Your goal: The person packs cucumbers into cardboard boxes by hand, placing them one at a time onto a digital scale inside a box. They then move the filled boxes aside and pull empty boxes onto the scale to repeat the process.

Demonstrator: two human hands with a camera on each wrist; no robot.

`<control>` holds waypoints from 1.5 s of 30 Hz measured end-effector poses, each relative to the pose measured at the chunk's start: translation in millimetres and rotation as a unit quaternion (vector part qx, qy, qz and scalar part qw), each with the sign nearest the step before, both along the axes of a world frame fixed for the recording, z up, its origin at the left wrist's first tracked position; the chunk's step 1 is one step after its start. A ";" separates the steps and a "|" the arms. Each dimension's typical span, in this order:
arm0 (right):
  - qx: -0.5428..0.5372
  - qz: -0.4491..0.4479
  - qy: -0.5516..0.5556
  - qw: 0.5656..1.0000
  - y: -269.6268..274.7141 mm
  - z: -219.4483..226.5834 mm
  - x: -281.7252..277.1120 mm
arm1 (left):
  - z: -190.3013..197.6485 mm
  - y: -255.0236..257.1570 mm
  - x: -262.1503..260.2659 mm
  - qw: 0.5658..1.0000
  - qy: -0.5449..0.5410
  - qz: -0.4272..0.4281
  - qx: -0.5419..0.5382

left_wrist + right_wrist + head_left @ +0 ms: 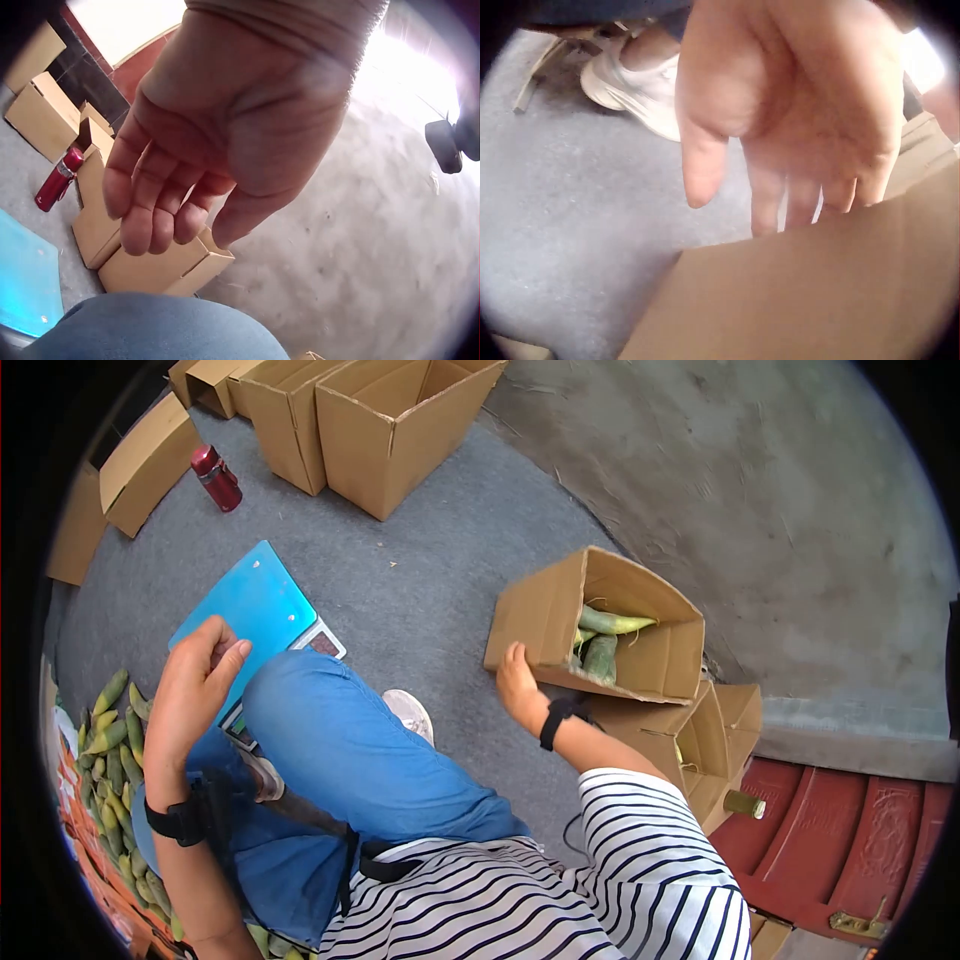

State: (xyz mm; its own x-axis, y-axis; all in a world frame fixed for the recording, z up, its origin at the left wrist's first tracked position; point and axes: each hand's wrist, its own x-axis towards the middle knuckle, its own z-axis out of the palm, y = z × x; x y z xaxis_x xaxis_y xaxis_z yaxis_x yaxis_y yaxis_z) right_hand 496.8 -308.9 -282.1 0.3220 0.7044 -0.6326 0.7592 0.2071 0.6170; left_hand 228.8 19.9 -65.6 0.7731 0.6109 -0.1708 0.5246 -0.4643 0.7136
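Observation:
My right hand (522,690) is at the near left edge of a tilted cardboard box (535,610) with several green radishes (602,658) inside. In the right wrist view the fingers (763,199) are straight, their tips hidden behind the cardboard (802,292), and the thumb stands apart. My left hand (190,680) hangs in the air above the blue scale (255,595), beside my raised knee. Its fingers (154,191) are loosely bent with nothing in them.
More cardboard boxes (355,455) stand at the back, near a red flask (216,478). Another box (650,730) sits right of my right hand, by a red panelled door (850,830). A heap of green radishes (110,780) lies at the left. My white shoe (408,712) rests on the grey floor.

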 end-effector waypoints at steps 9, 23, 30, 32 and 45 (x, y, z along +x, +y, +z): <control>0.116 -0.284 0.178 0.935 -92.0 7.3 -43.3 | 13.6 -27.8 27.2 0.995 -0.001 -0.071 0.070; 0.112 -0.454 0.084 0.880 46.2 -36.2 66.7 | -4.3 -13.7 26.1 0.997 0.028 -0.049 0.062; 0.040 -0.354 -0.014 0.934 24.8 -44.2 59.0 | 9.2 -7.0 28.4 0.998 0.055 -0.032 0.030; 0.085 -0.364 -0.038 0.927 3.7 -58.6 62.7 | 8.0 -6.6 27.0 0.998 0.029 -0.043 0.035; 0.112 -0.261 0.000 0.959 -130.5 -53.0 66.6 | 14.8 -15.1 0.3 0.994 0.022 -0.055 0.096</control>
State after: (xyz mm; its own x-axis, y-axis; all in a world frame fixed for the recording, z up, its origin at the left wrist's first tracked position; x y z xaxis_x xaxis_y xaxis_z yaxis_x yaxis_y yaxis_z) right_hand 563.4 -439.4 -335.1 0.6674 0.5657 -0.4843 0.7233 -0.3377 0.6024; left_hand 229.1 4.8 -50.8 0.8317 0.5471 -0.0946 0.4913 -0.6459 0.5843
